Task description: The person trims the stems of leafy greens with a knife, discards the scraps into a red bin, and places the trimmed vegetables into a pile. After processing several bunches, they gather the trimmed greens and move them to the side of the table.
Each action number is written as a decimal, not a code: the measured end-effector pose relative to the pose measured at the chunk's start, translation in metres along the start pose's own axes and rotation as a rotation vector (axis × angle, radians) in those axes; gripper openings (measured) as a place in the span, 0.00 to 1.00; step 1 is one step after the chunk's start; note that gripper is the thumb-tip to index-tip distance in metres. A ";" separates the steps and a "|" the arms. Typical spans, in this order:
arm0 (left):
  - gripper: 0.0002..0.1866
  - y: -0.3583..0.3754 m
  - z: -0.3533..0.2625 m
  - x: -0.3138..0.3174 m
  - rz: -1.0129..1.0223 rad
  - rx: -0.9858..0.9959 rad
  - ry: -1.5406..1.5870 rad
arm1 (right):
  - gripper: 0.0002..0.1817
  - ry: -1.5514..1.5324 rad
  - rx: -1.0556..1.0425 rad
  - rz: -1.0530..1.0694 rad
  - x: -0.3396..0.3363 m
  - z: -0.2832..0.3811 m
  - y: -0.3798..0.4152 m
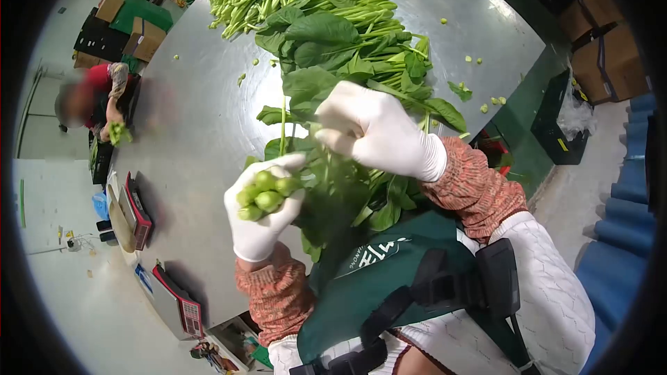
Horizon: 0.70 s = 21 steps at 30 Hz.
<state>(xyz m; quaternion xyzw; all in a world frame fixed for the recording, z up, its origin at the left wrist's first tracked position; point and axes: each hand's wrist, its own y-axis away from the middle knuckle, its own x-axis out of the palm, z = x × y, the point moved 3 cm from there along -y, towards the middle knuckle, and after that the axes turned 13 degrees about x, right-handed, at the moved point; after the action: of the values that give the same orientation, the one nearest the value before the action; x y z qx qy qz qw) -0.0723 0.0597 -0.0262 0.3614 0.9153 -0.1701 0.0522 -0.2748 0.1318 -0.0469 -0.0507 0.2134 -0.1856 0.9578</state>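
Clutching green stem ends (267, 196) in gloved left hand (258, 233), curling gloved right hand (382, 128) near leafy greens (310, 87) (cannot tell if pinching)

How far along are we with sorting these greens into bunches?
Some trimming looks done: small cut bits lie on the metal table. In hand, the left hand holds one bunch, stem ends together; the right hand is over the leaves. The long pile of greens ahead seems left, though I can't tell if any of it is already sorted.

Shiny smooth metal table (187, 125); matt green cloth apron (396, 271).
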 end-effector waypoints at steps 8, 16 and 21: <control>0.14 0.004 0.012 0.008 0.083 -0.020 0.055 | 0.12 -0.222 -0.206 0.145 0.015 0.001 -0.001; 0.17 0.004 0.010 -0.019 -0.196 0.068 0.327 | 0.15 -0.245 -0.049 0.067 0.009 -0.021 -0.005; 0.29 0.007 0.035 -0.146 -0.594 0.214 0.498 | 0.14 -0.420 0.391 0.088 -0.012 -0.079 0.004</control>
<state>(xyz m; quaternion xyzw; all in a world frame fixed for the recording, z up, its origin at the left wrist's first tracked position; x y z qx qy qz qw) 0.0387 -0.0413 -0.0293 0.1144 0.9417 -0.1794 -0.2606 -0.3174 0.1388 -0.1140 0.1069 -0.0276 -0.1671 0.9797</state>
